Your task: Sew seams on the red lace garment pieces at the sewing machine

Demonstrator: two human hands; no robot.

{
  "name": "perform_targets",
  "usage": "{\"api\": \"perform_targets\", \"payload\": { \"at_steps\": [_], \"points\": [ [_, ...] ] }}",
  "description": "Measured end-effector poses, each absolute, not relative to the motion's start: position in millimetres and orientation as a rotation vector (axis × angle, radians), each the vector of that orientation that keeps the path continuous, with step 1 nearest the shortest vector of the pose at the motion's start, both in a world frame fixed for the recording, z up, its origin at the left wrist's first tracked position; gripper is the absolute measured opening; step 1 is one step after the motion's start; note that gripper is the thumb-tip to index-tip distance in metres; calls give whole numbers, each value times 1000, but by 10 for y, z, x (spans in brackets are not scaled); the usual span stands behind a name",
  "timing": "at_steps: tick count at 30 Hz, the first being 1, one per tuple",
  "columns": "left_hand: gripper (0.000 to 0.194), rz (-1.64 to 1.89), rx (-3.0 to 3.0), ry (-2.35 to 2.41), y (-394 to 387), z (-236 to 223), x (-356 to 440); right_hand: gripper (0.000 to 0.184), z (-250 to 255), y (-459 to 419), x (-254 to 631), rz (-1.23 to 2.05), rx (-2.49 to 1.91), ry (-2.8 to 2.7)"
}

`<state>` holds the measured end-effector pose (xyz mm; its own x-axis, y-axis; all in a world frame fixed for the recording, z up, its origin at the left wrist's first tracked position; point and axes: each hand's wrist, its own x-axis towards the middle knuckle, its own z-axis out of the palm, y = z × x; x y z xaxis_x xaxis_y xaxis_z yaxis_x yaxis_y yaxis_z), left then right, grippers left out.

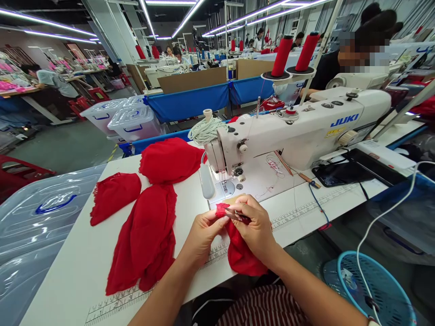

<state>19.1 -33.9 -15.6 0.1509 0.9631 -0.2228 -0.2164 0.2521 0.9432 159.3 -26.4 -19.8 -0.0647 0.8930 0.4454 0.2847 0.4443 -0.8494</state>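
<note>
The left hand (205, 233) and the right hand (254, 226) meet above the front edge of the white tabletop (71, 267), just before the needle end of a sewing machine (292, 120). The left thumb and fingers are clamped on the upper end of a piece of red cloth (243, 251), which hangs below the right hand to the tabletop's front edge. The right fingers are closed around a small pair of snips (239, 217), its tip pointing left, close to the left thumb and the pinched cloth; whether the blades touch the cloth I cannot tell. Three more heaps of red cloth lie left of the machine: a small one (115, 197) near the tabletop's left edge, one (171, 160) toward the back edge, and a large one (146, 240) reaching the printed ruler (131, 296) along the front edge. A coil of pale cord (206, 130) hangs at the machine's left end. Right of the needle, a wooden-handled tool (311, 180) lies near a black tablet (343, 168). Two red thread cones (282, 56) stand above the tabletop's back edge. A blue basket (377, 290) sits below the tabletop's right front corner.
</note>
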Motion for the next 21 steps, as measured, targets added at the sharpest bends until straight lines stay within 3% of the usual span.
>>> {"api": "perform_targets", "payload": {
  "at_steps": [7,11,21],
  "points": [
    [29,1059,730,955,-333,-134,191,18,-173,-279,1660,768,-1087,-1424],
    [23,1103,746,898,-326,-128,195,3,-273,-322,1689,747,-1115,-1449],
    [21,1124,759,972,-330,-73,193,9,-369,-347,1688,674,-1208,-1506]
  ]
}}
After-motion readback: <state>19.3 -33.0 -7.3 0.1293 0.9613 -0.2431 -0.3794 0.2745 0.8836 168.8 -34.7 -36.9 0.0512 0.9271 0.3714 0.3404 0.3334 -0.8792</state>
